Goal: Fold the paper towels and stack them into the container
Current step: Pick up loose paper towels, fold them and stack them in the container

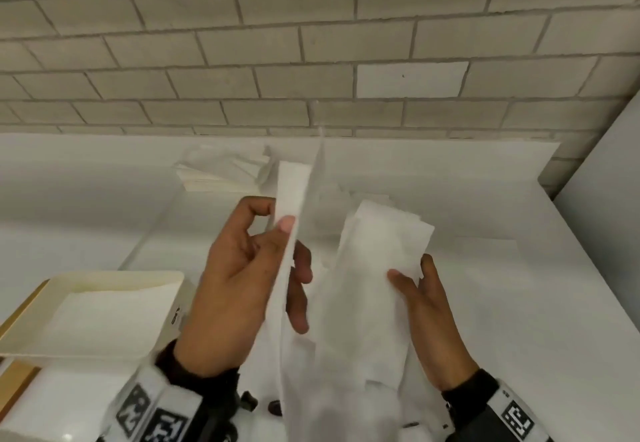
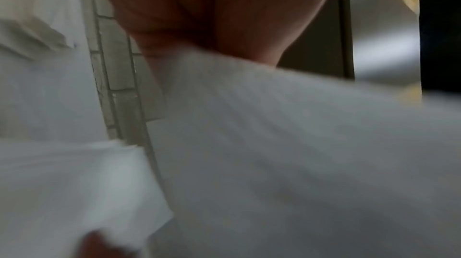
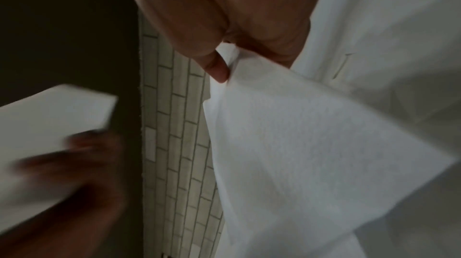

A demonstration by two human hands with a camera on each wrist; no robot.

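Both my hands hold one white paper towel (image 1: 349,303) up above the white counter. My left hand (image 1: 273,261) pinches its left edge (image 1: 294,206) between thumb and fingers, the edge standing upright. My right hand (image 1: 412,275) pinches the right side (image 3: 299,144), thumb on the front of the sheet. The sheet sags between the hands and hangs down toward me. In the left wrist view the towel (image 2: 286,153) fills most of the blurred picture. A cream rectangular container (image 1: 166,303) sits at the lower left with a folded white towel (image 1: 104,317) lying flat inside it.
A loose pile of white paper towels (image 1: 221,171) lies at the back of the counter (image 1: 519,303) by the tiled wall (image 1: 311,43). More loose sheets (image 1: 367,195) lie behind the held towel. A white panel (image 1: 609,182) stands at the right.
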